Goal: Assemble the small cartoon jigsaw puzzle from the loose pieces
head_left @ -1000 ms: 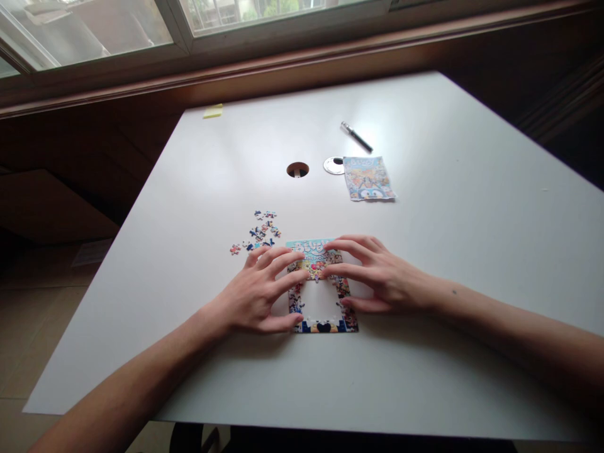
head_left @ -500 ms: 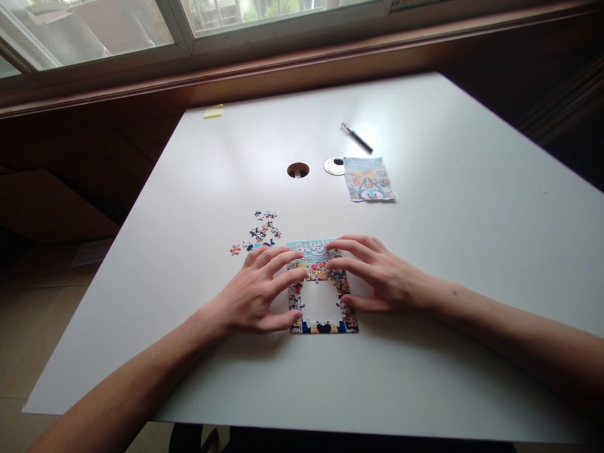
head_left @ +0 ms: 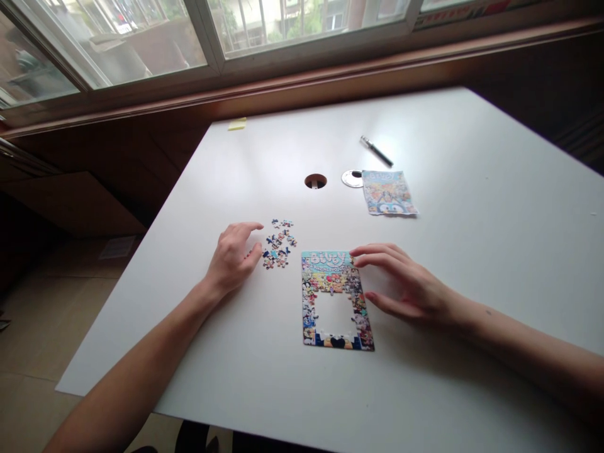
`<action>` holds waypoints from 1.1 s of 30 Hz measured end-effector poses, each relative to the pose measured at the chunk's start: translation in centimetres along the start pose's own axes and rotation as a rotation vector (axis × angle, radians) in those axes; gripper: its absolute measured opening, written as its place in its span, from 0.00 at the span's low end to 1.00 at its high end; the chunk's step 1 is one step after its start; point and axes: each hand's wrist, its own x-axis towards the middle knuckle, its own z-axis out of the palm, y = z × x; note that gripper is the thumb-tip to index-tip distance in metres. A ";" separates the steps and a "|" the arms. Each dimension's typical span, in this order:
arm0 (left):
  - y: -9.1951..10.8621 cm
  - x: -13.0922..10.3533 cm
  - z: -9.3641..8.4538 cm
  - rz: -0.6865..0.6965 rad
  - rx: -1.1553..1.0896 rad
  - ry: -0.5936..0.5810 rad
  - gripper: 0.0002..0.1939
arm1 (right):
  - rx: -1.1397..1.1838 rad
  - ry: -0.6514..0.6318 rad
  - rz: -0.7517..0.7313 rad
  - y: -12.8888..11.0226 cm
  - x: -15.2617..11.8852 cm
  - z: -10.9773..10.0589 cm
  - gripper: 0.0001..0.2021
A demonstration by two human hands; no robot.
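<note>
In front of me lies a partly assembled jigsaw puzzle (head_left: pixel 328 283) with "Bluey" lettering along its top. Its border is joined, and bare white tabletop shows through the middle. My right hand (head_left: pixel 401 283) rests at the puzzle's right side, fingers apart, fingertips at its upper right edge. Left of the puzzle is a small heap of loose puzzle pieces (head_left: pixel 278 257). Beside that heap, on its left, my left hand (head_left: pixel 234 257) is open, thumb and forefinger apart with nothing visible between them.
A crumpled picture sheet (head_left: pixel 389 192) lies farther back, against a round metal cover (head_left: pixel 352 178). Behind it is a dark pen (head_left: pixel 376 151). The white table (head_left: pixel 226 377) has a round cable hole (head_left: pixel 315 181) and a yellow sticky note (head_left: pixel 237 124) at its far edge.
My left hand has moved off the puzzle, leftward to beside the loose pieces. My right hand has drawn back slightly to the puzzle's right edge. The camera view has shifted.
</note>
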 end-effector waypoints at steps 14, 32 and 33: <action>-1.4 0.0 0.6 -0.135 -0.331 -0.017 0.21 | 0.019 0.023 0.003 0.4 -0.2 0.2 0.22; -1.1 0.0 0.8 -0.177 -0.373 0.032 0.14 | 0.018 0.018 0.005 0.5 -0.1 0.1 0.21; -1.2 0.0 0.8 -0.175 -0.383 0.037 0.14 | 0.017 0.020 0.001 0.5 -0.1 0.1 0.21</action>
